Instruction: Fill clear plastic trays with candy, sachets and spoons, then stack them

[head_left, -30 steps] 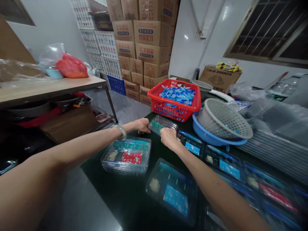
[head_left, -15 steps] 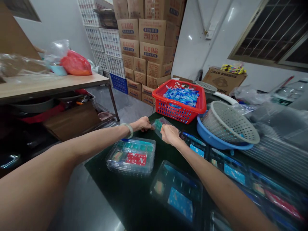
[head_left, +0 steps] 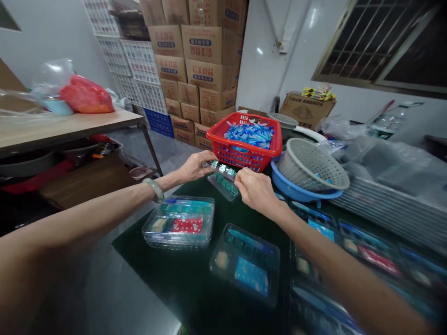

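Between my two hands is a narrow clear plastic tray of green pieces (head_left: pixel 223 169). My left hand (head_left: pixel 197 166), with a pale bangle at the wrist, pinches its left end. The right end is in the closed fingers of my right hand (head_left: pixel 256 188). Just under it, a second clear tray with green pieces (head_left: pixel 225 187) lies on the dark green table (head_left: pixel 157 274). Nearer to me sits a stack of clear plastic boxes (head_left: pixel 178 223), the top one showing green pieces and a red dotted packet. To its right is a clear box with a blue dotted packet (head_left: pixel 246 265).
Behind my hands stands a red basket (head_left: pixel 244 153) of blue and clear pieces. A grey colander (head_left: pixel 310 163) rests in a blue basin (head_left: pixel 296 186). Several more filled boxes (head_left: pixel 370 246) cover the table's right side. Stacked cartons (head_left: pixel 206 74) rise beyond.
My hands have lifted the narrow tray, which now shows apart from the tray beneath. The view has turned slightly to the right.
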`<act>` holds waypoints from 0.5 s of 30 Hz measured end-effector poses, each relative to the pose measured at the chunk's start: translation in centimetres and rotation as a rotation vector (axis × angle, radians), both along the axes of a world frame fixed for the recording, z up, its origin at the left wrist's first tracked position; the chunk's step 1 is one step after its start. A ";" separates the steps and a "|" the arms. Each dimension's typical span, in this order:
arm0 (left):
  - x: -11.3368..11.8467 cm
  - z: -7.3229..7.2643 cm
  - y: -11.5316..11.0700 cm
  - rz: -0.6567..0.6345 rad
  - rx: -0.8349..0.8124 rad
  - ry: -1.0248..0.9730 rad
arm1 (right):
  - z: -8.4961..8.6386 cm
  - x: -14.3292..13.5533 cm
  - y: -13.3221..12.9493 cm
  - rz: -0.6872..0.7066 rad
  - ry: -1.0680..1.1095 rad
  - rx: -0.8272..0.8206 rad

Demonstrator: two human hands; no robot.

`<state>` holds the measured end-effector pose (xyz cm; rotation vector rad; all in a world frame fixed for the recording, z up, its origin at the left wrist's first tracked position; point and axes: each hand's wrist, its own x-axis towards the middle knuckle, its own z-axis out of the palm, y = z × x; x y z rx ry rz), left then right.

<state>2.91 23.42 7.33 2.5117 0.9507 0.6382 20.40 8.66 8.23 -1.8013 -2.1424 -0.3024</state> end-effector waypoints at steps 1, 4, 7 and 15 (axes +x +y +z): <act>0.4 0.5 -0.6 -0.082 -0.001 -0.028 | 0.4 0.8 -0.7 0.000 0.040 0.033; 2.4 1.4 -1.8 -0.240 -0.119 -0.097 | 1.5 3.6 -2.7 -0.011 0.161 0.123; 5.1 1.0 -2.4 -0.288 -0.320 -0.019 | 1.4 6.6 -4.3 -0.044 0.318 0.190; 10.7 -2.7 -2.1 -0.328 -0.575 0.132 | -6.1 12.4 -4.1 -0.292 0.611 0.179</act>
